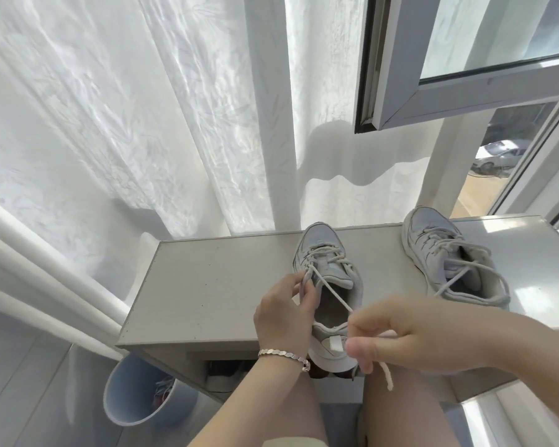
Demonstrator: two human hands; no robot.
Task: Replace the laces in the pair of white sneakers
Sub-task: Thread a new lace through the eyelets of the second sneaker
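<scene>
Head view: near sneaker [331,253] lies just beyond both hands. Its lace [331,290] is pinched at the eyelets by the left hand [284,314] and drawn taut in the right hand [410,337], fingers curled, presumably for unthreading. Second sneaker [449,256] is parked beyond the right hand.

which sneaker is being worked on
The left sneaker, heel toward the person: the left hand and right hand pinch its lace. The right sneaker sits untouched.

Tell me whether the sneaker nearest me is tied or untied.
Untied. The lace crosses the front eyelets of the near sneaker; the left hand pinches one loose strand, the right hand the other.
</scene>
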